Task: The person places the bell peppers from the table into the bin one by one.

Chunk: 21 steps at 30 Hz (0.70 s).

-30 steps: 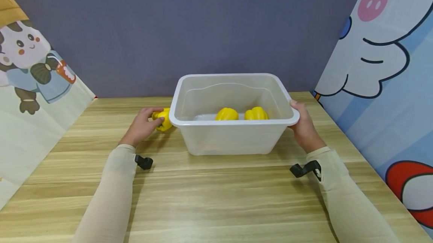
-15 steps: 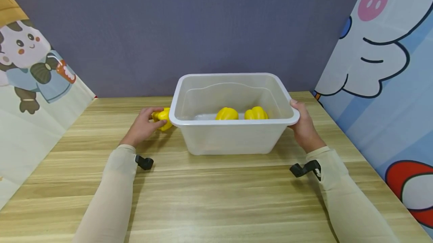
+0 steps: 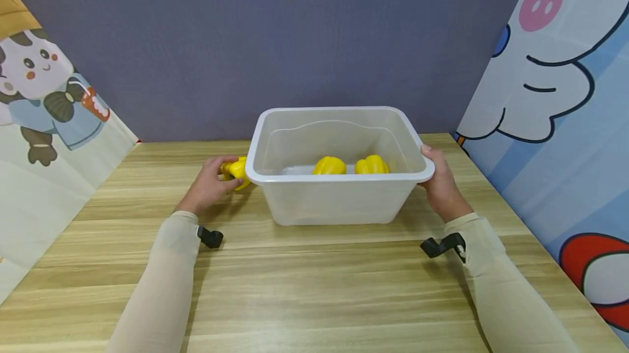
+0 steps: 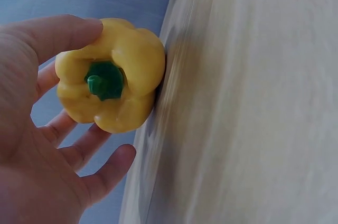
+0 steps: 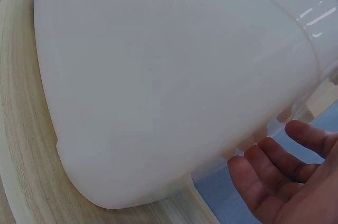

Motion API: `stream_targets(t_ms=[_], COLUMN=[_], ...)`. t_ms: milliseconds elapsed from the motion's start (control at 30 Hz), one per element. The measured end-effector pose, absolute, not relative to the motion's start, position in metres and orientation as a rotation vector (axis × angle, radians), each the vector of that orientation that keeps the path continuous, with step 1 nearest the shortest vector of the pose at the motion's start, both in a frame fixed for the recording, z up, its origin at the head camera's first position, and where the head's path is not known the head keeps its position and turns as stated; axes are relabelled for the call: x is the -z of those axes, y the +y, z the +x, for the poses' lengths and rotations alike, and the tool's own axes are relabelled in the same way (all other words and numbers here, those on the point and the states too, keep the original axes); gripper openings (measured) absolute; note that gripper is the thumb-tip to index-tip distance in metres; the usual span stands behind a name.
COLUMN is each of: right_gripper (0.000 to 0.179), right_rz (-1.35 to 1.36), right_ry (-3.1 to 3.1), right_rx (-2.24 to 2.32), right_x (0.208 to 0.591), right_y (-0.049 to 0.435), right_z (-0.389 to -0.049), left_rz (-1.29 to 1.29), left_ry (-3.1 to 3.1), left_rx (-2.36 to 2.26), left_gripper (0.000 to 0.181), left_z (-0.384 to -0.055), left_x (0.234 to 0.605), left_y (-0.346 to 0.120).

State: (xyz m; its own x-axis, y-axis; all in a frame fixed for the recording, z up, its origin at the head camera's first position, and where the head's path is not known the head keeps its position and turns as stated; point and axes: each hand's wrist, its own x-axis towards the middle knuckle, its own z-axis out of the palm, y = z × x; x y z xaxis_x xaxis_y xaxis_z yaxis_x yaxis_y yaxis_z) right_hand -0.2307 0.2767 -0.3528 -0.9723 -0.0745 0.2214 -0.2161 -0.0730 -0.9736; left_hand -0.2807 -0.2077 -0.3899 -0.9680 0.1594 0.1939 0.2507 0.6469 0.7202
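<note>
At the bin's left end, my left hand [image 3: 207, 185] grips a yellow bell pepper [image 4: 134, 57] that rests on the table. The left wrist view has my thumb on one side of it and fingers behind, its green stem towards me. A white plastic bin [image 3: 339, 203] stands upright mid-table. My right hand [image 3: 443, 183] holds its right rim, thumb over the edge; the right wrist view has the fingers curled against the outside wall. Inside lie two more yellow bell peppers, one near the middle [image 3: 330, 166] and one further right [image 3: 372, 165], their lower parts hidden by the front wall.
The wood-grain table [image 3: 314, 287] reaches back to a dark grey-blue panel [image 3: 314, 36]. Printed cartoon sheets flank it, a left one [image 3: 59, 178] and a right one [image 3: 565, 167]. The bin's back rim is close to the panel.
My left thumb has slid slightly right and down along the pepper. The bin, the peppers inside and my right hand have stayed put.
</note>
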Motion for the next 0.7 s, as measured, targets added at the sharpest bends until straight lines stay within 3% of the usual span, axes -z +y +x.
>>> stream_targets(t_ms=[700], right_gripper=[0.054], right_rz=[0.334], right_ry=[-2.090], right_rx=[-2.185], right_x=[0.3530], right_y=[0.2767], right_z=[-0.2311], left_rz=[-0.369], left_ry=[-2.735], left_rx=[1.194], left_gripper=[0.062], left_z=[-0.2811], left_x=[0.3919], left_y=[-0.2069])
